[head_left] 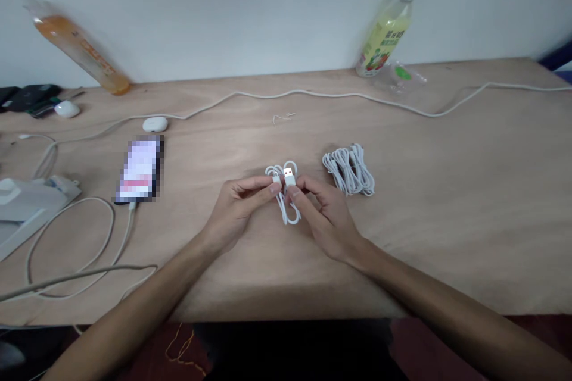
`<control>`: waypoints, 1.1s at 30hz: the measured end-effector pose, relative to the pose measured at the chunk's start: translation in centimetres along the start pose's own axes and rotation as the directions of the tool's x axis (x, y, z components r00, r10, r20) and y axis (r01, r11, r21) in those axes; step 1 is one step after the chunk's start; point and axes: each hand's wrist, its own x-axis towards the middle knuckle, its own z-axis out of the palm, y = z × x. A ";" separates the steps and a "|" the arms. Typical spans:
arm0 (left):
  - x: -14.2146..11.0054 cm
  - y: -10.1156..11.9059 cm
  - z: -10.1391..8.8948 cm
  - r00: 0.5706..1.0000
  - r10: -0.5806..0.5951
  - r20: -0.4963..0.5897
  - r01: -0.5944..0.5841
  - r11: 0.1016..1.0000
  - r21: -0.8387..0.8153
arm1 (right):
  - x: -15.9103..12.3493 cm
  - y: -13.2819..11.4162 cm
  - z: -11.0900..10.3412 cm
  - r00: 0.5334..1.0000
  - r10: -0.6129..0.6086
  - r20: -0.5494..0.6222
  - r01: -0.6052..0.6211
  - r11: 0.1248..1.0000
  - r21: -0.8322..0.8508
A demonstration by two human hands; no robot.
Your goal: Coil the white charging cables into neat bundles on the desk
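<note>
Left grip (273, 186) and right grip (295, 189) both pinch the white coiled cable (292, 214) by its plugs

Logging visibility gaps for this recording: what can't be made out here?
All in the head view:
Phone screen: pixelated.
White object: cut off by the left edge.
Held cable: partly behind left hand and right hand.
Orange bottle lettering: blurred.
Bundled cables: overlapping, count unclear.

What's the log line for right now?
left hand: pinches small white plug | right hand: pinches wider white USB plug | between hands: looped white cable | nearby: bundled white cables
</note>
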 end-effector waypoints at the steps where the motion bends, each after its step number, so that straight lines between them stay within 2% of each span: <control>1: 0.0 0.0 0.0 1.000 0.000 0.002 0.000 1.000 -0.003 | 0.0 0.0 0.0 1.000 -0.004 -0.001 0.004 1.000 -0.006; 10: 0.0 -0.1 -0.1 0.999 -0.032 0.002 0.032 0.999 -0.022 | 0.0 0.0 0.0 1.000 -0.009 -0.002 0.009 1.000 -0.029; 20: 0.0 -0.3 -0.2 0.999 -0.032 0.006 0.032 0.999 -0.021 | -0.1 0.4 0.0 0.999 -0.038 -0.006 0.037 0.991 -0.127; 33: -0.1 -0.2 -0.2 0.999 -0.044 0.009 0.045 0.999 -0.017 | 0.0 0.2 0.0 0.999 -0.039 0.001 0.039 0.994 -0.101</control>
